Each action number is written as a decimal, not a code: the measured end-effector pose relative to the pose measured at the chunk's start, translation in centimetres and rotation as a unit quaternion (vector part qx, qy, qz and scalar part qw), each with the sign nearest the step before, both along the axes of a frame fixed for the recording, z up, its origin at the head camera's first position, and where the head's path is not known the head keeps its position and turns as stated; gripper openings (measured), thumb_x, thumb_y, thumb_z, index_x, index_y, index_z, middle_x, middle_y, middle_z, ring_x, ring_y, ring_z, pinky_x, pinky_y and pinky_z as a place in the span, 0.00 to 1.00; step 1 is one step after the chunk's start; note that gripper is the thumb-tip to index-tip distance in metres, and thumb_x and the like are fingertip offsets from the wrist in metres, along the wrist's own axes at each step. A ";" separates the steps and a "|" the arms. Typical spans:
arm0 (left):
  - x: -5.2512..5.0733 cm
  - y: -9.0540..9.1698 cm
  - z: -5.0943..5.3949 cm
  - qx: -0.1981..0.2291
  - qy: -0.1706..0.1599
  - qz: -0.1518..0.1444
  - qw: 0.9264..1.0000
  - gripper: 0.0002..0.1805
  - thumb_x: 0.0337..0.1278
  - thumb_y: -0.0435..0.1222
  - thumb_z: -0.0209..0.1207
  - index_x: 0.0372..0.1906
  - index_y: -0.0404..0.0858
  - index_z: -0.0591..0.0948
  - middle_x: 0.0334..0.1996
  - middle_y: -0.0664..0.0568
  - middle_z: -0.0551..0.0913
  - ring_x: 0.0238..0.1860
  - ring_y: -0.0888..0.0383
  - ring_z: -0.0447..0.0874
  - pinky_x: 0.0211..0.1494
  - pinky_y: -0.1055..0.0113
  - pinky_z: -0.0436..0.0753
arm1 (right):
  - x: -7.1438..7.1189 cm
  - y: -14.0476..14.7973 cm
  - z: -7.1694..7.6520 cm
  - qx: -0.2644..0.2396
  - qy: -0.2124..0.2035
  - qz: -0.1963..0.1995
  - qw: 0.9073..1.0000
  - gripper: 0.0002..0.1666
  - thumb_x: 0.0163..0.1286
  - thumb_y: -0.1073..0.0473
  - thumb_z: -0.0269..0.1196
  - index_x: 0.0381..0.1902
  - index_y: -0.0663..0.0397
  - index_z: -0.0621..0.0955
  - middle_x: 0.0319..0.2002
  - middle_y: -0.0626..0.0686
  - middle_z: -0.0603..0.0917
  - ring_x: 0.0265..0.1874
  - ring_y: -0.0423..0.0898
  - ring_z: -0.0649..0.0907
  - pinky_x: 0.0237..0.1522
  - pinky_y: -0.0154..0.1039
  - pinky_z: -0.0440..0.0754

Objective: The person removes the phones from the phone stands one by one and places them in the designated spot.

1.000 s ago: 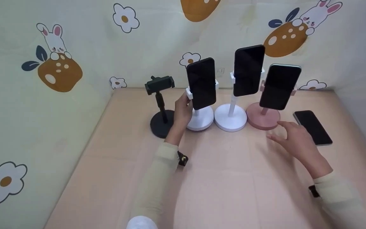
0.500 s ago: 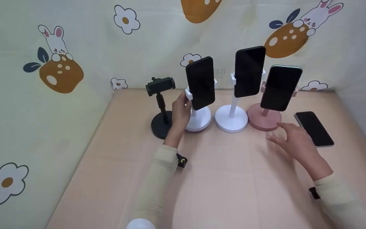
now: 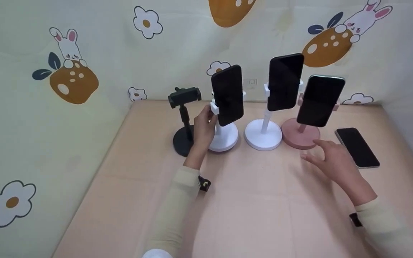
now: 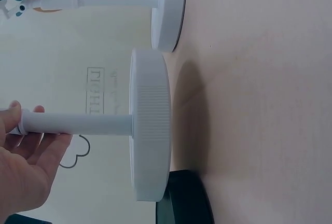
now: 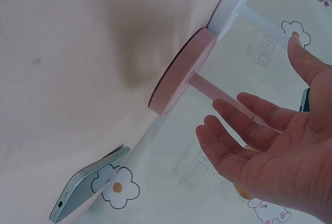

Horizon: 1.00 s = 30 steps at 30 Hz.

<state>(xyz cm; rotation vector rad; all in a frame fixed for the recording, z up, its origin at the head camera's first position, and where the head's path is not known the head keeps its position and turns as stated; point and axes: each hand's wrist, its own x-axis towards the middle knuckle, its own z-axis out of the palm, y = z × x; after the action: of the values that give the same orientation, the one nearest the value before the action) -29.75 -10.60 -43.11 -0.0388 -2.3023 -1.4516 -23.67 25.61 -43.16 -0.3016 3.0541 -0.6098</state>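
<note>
My left hand (image 3: 204, 130) grips the upper pole of a white stand (image 3: 224, 138) that carries a black phone (image 3: 228, 95). In the left wrist view the fingers and thumb of the left hand (image 4: 31, 156) wrap the white pole (image 4: 83, 124), and a shadow lies beside its round base (image 4: 150, 125). My right hand (image 3: 335, 163) hovers in front of the pink stand (image 3: 300, 134), fingers spread and holding nothing. The right wrist view shows the relaxed right hand (image 5: 275, 141) apart from the pink base (image 5: 181, 73).
A black stand (image 3: 183, 139) with an empty clamp is at the left. Another white stand (image 3: 263, 136) holds a phone (image 3: 285, 82); the pink stand holds a phone (image 3: 321, 100) too. One more phone (image 3: 357, 147) lies flat on the table (image 3: 256, 215) at the right.
The gripped white stand has shifted slightly left and nearer, away from the other white stand, so a gap shows between their bases. My right hand has hardly moved.
</note>
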 end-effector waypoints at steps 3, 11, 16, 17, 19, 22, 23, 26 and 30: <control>0.2 0.0 0.0 -0.002 0.005 -0.002 1.000 0.14 0.67 0.28 0.57 0.55 0.34 0.80 0.50 0.42 0.87 0.51 0.49 0.87 0.57 0.58 0.85 | 0.1 0.1 0.0 -0.003 0.001 0.000 1.000 0.47 0.68 0.37 0.63 0.68 0.69 0.69 0.65 0.77 0.70 0.64 0.77 0.69 0.65 0.71 0.66; 1.1 -0.1 0.1 0.004 -0.013 -0.017 1.000 0.13 0.68 0.31 0.58 0.55 0.36 0.79 0.52 0.44 0.86 0.54 0.51 0.86 0.60 0.60 0.84 | 0.3 0.2 -0.1 -0.006 0.014 0.007 1.000 0.46 0.67 0.38 0.64 0.67 0.69 0.70 0.63 0.77 0.72 0.62 0.76 0.70 0.65 0.70 0.67; 1.7 -0.1 0.3 0.016 -0.025 -0.019 0.999 0.13 0.66 0.33 0.60 0.53 0.37 0.80 0.51 0.45 0.86 0.54 0.51 0.86 0.60 0.61 0.83 | 0.3 -0.2 -0.2 -0.006 0.018 0.009 1.000 0.45 0.67 0.39 0.65 0.67 0.68 0.71 0.63 0.76 0.73 0.62 0.75 0.71 0.65 0.69 0.68; 1.8 -0.1 0.3 0.017 -0.026 -0.017 0.999 0.12 0.66 0.33 0.60 0.53 0.37 0.80 0.51 0.45 0.87 0.53 0.51 0.86 0.59 0.61 0.84 | 0.3 -0.3 -0.2 -0.006 0.018 0.009 1.000 0.45 0.67 0.39 0.65 0.67 0.68 0.71 0.63 0.76 0.73 0.62 0.75 0.71 0.65 0.69 0.68; 2.1 -0.1 0.3 0.019 -0.030 -0.017 0.999 0.12 0.65 0.33 0.61 0.52 0.37 0.80 0.50 0.46 0.87 0.52 0.52 0.86 0.59 0.61 0.84 | 0.4 -0.4 -0.2 -0.008 0.017 0.010 1.000 0.44 0.67 0.39 0.65 0.67 0.68 0.71 0.64 0.76 0.73 0.62 0.75 0.71 0.65 0.69 0.68; 2.5 0.0 0.5 0.022 -0.040 -0.019 0.999 0.13 0.64 0.34 0.63 0.51 0.38 0.80 0.49 0.47 0.87 0.51 0.53 0.87 0.58 0.61 0.84 | 0.5 -0.6 -0.1 -0.013 0.015 0.010 1.000 0.45 0.66 0.39 0.65 0.67 0.68 0.71 0.64 0.75 0.73 0.63 0.75 0.71 0.65 0.69 0.68; 2.6 0.1 0.5 0.022 -0.043 -0.020 0.999 0.13 0.64 0.35 0.63 0.51 0.38 0.80 0.49 0.47 0.87 0.50 0.54 0.86 0.58 0.61 0.84 | 0.6 -0.7 -0.1 -0.015 0.014 0.009 1.000 0.45 0.66 0.39 0.65 0.67 0.67 0.70 0.64 0.74 0.73 0.63 0.75 0.71 0.65 0.69 0.68; 2.8 0.4 0.8 0.023 -0.052 -0.026 0.998 0.13 0.63 0.36 0.63 0.51 0.39 0.80 0.49 0.48 0.87 0.50 0.54 0.86 0.59 0.61 0.84 | 0.6 -0.8 0.2 -0.021 0.017 0.008 1.000 0.45 0.66 0.38 0.65 0.67 0.68 0.71 0.63 0.74 0.74 0.62 0.74 0.71 0.65 0.69 0.69; 3.2 0.8 1.1 0.015 -0.065 -0.031 0.997 0.14 0.63 0.39 0.64 0.51 0.40 0.79 0.50 0.49 0.86 0.52 0.54 0.86 0.61 0.61 0.83 | 0.7 -0.8 0.5 -0.023 0.029 0.011 0.999 0.43 0.66 0.41 0.66 0.64 0.69 0.72 0.61 0.75 0.76 0.60 0.74 0.74 0.63 0.68 0.71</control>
<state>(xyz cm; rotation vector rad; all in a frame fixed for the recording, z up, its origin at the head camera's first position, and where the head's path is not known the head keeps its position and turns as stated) -26.50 -9.81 -42.04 -0.0076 -2.4015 -1.5608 -22.98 24.76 -42.65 -0.3606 3.0899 -0.6843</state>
